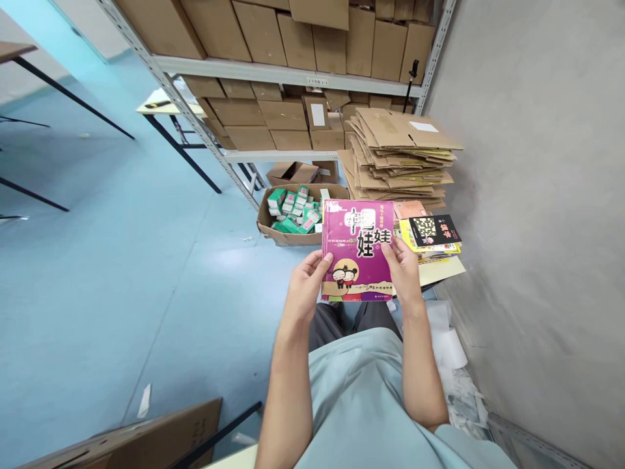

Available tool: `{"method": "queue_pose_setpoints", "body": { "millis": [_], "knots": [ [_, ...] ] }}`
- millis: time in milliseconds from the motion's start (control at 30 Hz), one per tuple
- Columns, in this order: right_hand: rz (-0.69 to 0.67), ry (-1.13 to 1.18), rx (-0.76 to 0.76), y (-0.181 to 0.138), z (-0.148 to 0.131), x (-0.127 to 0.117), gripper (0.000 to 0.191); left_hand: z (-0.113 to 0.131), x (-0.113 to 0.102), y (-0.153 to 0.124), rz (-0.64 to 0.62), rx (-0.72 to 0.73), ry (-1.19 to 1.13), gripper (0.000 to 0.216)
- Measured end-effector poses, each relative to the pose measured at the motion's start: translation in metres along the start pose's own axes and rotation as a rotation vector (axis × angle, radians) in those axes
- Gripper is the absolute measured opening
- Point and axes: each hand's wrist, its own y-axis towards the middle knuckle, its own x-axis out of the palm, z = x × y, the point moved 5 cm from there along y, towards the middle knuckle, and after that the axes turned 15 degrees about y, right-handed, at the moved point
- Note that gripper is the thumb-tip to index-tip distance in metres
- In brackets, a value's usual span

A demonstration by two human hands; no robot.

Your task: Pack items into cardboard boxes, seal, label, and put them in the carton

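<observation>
Noted at far left: smooth, glossy blue floor [161,260], with a pale-topped table [146,106] on thin black legs. Next, recorded a grey metal shelving unit [239,68] with perforated posts, loaded with plain brown cardboard boxes [286,114], rectangular and tightly ranked. Found below it, on the floor side, an open carton [288,239] of creased brown cardboard, filled with small green-and-white boxes [295,212], jumbled at mixed angles.

Observed at centre, in front of the body and raised above the lap: left hand [306,280] gripping the left edge of a purple book [358,228], thumb on the cover, fingers behind. Seen as flat, smooth and slightly shiny, with square corners, large black and white lettering and two cartoon figures low on the front. Unable to tell, from the layered left edge, whether one volume or several. Held cover up, facing the camera; top edge pointing away from the body toward the shelving, lettering upright to the holder, long axis running away from the body. Gripped likewise at the right edge by the right hand [404,264], thumb on the cover.

Noted farther right: rough-edged flattened cardboard [403,166] in an uneven stack; near it, a black booklet [434,230] with a chequered picture, lying on other printed books [407,242]. Recorded last: matt grey wall [537,195].
</observation>
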Motion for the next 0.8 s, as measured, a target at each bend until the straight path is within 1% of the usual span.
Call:
{"method": "queue_pose_setpoints", "body": {
  "millis": [333,800],
  "knots": [
    [0.007,-0.006,0.0,0.0005,0.0005,0.0006,0.05,-0.0005,-0.0013,0.0005,0.006,0.011,0.011,0.058],
    [0.026,0.027,0.044,0.0045,0.0087,0.0001,0.056,-0.0007,-0.0004,0.0033,0.009,-0.031,0.009,0.058]
  ]
}}
